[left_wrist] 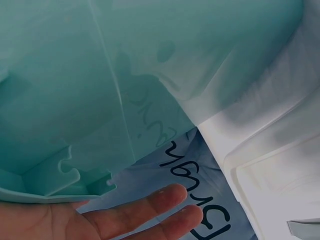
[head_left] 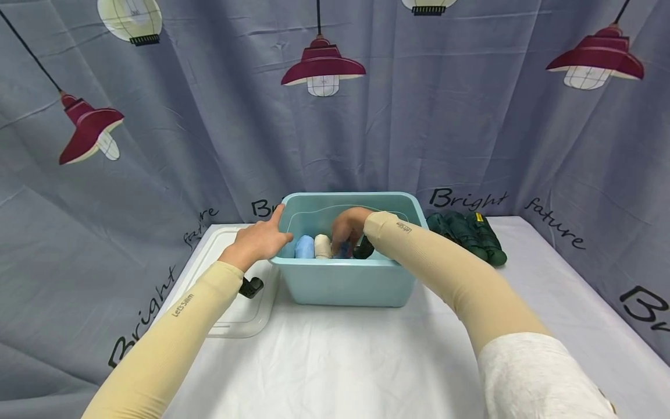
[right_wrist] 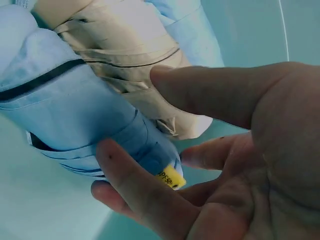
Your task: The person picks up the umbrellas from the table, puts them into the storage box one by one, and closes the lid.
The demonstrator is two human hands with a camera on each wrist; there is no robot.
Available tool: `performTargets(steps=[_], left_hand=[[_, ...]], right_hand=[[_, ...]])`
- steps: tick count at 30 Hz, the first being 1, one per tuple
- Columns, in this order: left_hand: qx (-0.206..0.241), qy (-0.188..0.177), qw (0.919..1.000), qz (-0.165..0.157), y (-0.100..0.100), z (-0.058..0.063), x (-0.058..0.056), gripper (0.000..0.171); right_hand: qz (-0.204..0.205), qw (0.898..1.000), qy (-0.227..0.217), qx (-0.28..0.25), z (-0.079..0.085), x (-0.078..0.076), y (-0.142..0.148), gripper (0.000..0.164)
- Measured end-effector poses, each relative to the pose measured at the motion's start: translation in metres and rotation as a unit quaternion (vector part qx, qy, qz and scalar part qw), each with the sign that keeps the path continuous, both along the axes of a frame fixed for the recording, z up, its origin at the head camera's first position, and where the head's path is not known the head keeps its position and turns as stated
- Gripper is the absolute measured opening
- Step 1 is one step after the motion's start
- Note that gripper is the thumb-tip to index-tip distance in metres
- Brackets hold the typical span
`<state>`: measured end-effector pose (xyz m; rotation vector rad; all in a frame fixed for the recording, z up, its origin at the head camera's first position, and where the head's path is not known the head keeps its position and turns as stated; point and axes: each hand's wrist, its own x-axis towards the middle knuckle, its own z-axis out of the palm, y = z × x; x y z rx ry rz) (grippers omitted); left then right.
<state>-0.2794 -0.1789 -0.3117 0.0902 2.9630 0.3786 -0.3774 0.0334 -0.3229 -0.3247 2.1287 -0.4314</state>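
Observation:
Inside a light teal plastic bin (head_left: 345, 282), a light blue folded umbrella (head_left: 305, 247), a beige folded umbrella (head_left: 323, 247) and a darker blue folded umbrella (right_wrist: 95, 115) lie side by side. My right hand (head_left: 349, 227) reaches down into the bin over the darker blue one. In the right wrist view its thumb (right_wrist: 200, 92) lies over the beige umbrella, and the fingers spread at the darker blue umbrella's end, near a yellow tag (right_wrist: 171, 177). My left hand (head_left: 262, 237) rests at the bin's left rim with fingers extended.
A white lid (head_left: 246, 323) lies on the table left of the bin, partly under the left forearm. Several dark green folded umbrellas (head_left: 466, 233) lie to the right behind the right arm. A grey printed curtain (head_left: 366, 134) hangs behind the white-covered table (head_left: 340, 361).

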Motion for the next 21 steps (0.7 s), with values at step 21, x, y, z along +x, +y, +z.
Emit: performTargets(steps=[21], left_hand=[[0.003,-0.004,1.0,0.001,-0.001,0.002,-0.001,0.087]], right_hand=[[0.063,0.997,0.022,0.03,0.021,-0.005,0.015,0.074]])
